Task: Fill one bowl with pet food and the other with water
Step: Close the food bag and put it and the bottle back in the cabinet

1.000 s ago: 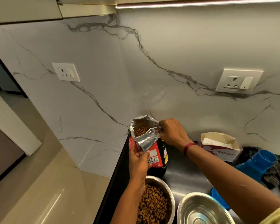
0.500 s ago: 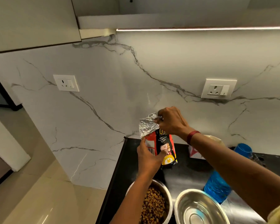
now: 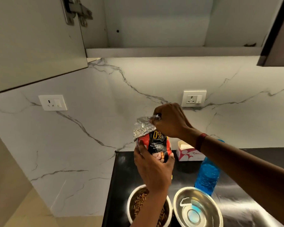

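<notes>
Head view. The pet food bag (image 3: 157, 145) is up in the air above the far end of the bench (image 3: 126, 169), upright, in front of the marble wall (image 3: 88, 128). Its body is red and black with white print and a large "0%" near the top. The top is crumpled silver foil, gathered and leaning to the right.

The left hand (image 3: 152, 167) has its grip wrapped round the lower half of the bag, thumb on one side and fingers on the other. The right hand (image 3: 169, 120) pinches the foil top in a narrow grip. A red band (image 3: 201, 141) sits on that wrist.

Below, two steel bowls stand side by side at the near edge of the bench. The left bowl (image 3: 129, 199) holds brown kibble (image 3: 140, 202) and is partly hidden by the left forearm. In the right bowl (image 3: 175, 200) I see only a polished inside with a blue reflection. A blue water bottle (image 3: 206, 176) stands just behind the right bowl. I cannot see its top, which is behind the right forearm. A white and pink carton (image 3: 187, 154) sits open against the wall, and I cannot tell what is in it.

The bench is glossy black. Two white sockets (image 3: 52, 102) (image 3: 193, 98) are set in the wall. Overhead a wall cabinet (image 3: 154, 22) stands open, its door (image 3: 31, 38) swung out on the left. A beige floor (image 3: 15, 202) shows at lower left.
</notes>
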